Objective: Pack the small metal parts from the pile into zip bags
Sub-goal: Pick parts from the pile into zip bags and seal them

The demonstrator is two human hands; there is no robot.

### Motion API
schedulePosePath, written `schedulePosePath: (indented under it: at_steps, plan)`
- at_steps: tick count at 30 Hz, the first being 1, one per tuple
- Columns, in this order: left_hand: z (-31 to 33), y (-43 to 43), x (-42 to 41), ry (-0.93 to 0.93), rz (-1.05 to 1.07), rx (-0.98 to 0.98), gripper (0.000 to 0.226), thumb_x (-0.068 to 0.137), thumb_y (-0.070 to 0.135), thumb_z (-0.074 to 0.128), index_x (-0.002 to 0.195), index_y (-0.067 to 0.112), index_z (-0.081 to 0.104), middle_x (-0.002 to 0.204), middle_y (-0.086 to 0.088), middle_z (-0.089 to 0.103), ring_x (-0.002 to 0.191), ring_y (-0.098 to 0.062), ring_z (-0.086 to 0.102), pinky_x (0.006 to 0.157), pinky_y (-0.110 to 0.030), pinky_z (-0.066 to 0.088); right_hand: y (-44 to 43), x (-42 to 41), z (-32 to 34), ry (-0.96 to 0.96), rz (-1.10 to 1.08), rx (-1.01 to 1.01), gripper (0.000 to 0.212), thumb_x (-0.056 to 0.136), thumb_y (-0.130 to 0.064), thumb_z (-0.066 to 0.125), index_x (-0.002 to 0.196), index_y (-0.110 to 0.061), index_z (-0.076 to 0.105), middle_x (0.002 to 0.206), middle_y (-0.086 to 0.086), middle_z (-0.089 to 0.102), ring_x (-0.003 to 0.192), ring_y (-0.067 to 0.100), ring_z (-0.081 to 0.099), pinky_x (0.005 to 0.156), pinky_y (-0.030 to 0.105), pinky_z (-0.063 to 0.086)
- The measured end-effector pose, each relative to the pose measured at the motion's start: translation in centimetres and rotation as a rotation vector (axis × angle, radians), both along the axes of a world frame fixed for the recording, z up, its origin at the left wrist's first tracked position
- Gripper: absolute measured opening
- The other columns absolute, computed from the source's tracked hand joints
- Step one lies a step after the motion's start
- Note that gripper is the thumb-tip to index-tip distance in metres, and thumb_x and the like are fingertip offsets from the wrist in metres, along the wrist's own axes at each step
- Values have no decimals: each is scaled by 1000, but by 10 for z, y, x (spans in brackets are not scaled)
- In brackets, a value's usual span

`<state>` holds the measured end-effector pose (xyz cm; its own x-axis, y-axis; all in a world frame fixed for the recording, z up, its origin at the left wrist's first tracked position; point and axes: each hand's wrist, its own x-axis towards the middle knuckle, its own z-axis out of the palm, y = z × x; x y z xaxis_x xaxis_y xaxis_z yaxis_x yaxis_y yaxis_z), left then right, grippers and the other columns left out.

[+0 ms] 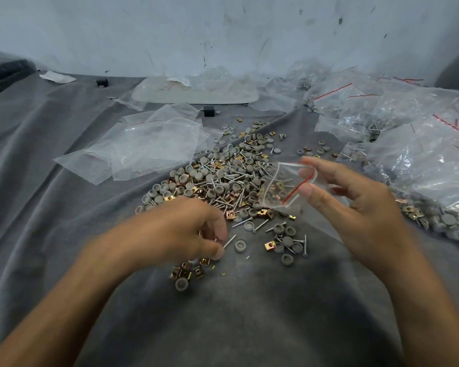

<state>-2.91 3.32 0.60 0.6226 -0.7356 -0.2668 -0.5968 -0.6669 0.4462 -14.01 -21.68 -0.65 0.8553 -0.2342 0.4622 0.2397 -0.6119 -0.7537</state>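
A pile of small parts [223, 178], made of grey caps, silver screws and gold clips, lies on the grey cloth at the centre. My right hand [355, 205] holds a small clear zip bag [281, 186] with a red strip above the pile's right edge; its mouth is held wide and a few parts lie inside. My left hand [191, 229], blurred, hovers low over the near edge of the pile with curled fingers pinching a thin screw [229, 241].
Empty zip bags [154, 147] lie flat at the left back of the pile. Filled bags [414, 144] are heaped at the right. A pale tray [196, 91] sits by the wall. Loose caps and clips [284, 245] are scattered near me on the grey cloth [51, 207].
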Motion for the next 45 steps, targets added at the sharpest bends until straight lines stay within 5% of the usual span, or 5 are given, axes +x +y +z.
schedulePosePath:
  at_steps: [9,22,27,35,45]
  plan:
    - [-16,-9,-3,-241,-20,106,9,87,31,70,94,31,65,81,17,64,77,-2,56,67,-25,43,2,-2,2,41,13,-6,42,85,-45,65,126,-38,67,115,-34,68,113,-11,61,95,17,47]
    - [-5,-41,-21,377,226,-894,20,88,25,71,106,18,68,96,0,75,86,-15,73,73,-25,59,7,-3,1,74,99,-63,38,84,-47,68,122,-44,68,111,-31,71,106,-9,64,88,6,43]
    - [-15,-26,-10,-264,117,-399,8,95,37,65,102,34,68,83,19,64,79,0,60,70,-24,48,2,-3,1,36,61,-37,35,85,-46,67,120,-49,65,110,-33,70,107,-11,64,88,7,44]
    - [-25,-26,-14,-271,-119,-90,4,96,31,64,97,32,68,93,17,53,88,-1,49,75,-26,41,3,-4,1,32,73,-24,36,84,-44,67,119,-45,67,107,-38,68,99,-17,63,81,0,41]
    - [-7,-36,-10,95,160,-848,19,96,28,68,111,39,68,93,12,75,83,-9,69,73,-29,54,10,-2,-2,130,168,-81,45,82,-50,67,125,-38,70,114,-31,70,107,-16,61,88,3,39]
